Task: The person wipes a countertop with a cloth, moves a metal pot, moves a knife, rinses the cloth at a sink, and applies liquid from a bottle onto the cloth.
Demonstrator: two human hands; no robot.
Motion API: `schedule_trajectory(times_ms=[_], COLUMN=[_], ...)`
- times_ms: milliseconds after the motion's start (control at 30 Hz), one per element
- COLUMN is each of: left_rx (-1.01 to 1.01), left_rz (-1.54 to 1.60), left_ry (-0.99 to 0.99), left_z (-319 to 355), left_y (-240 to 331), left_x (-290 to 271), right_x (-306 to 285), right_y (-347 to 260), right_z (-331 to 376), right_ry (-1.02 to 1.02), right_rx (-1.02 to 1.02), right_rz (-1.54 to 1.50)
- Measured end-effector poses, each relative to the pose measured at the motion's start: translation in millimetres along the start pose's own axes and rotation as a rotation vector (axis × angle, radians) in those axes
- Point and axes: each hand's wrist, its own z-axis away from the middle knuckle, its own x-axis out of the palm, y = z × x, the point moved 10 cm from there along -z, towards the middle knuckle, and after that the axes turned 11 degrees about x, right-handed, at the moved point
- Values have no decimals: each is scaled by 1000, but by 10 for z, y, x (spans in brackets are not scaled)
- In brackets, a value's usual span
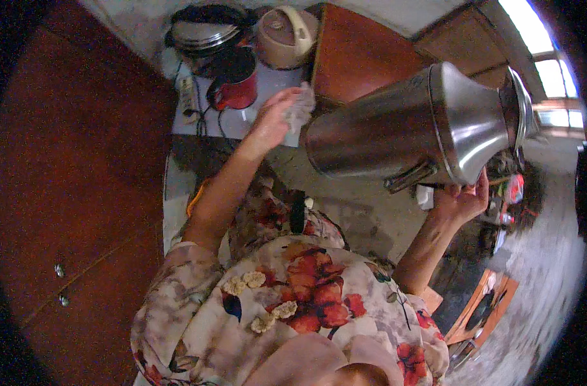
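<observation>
A large brushed-steel can [383,138] with a flared neck and a side handle is held tilted nearly on its side in front of me. My right hand [462,201] supports it from below, near the shoulder and neck; some of its fingers are hidden behind the metal. A crumpled whitish cloth [300,110] is pinched in my left hand [273,123]. That hand is close to the can's base, with a small gap showing between them.
Beyond my left hand, a white table [247,116] bears a red mug-like pot [242,90], a beige rice cooker [286,38], a steel-lidded pot [203,32] and a power strip [188,96] with cords. A brown cabinet [364,51] adjoins it. Tall reddish-brown doors [81,161] line the left.
</observation>
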Motion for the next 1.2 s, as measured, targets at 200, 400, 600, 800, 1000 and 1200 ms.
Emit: schedule_trajectory(times_ms=[200, 400, 600, 800, 1000, 1200], left_rx=[162, 259, 339, -83, -489, -565], left_rz=[-190, -416, -368, -58, 40, 202], left_ry=[-88, -32, -105, -417, -540, -580], left_z=[-234, 186, 484, -267, -260, -368], left_y=[-293, -444, -527, -568, -906, -1427], left_x=[865, 1073, 1162, 1481, 1777, 1854], right_x=[-76, -472, -335, -182, -121, -182], right_y=[-442, -626, -689, -688, -752, -789], right_z=[264, 315, 508, 720, 792, 560], right_ry=[327, 374, 248, 259, 402, 147], right_rx=[-225, -350, -399, -332, -365, -162], right_rz=[-153, -199, -158, -189, -253, -196])
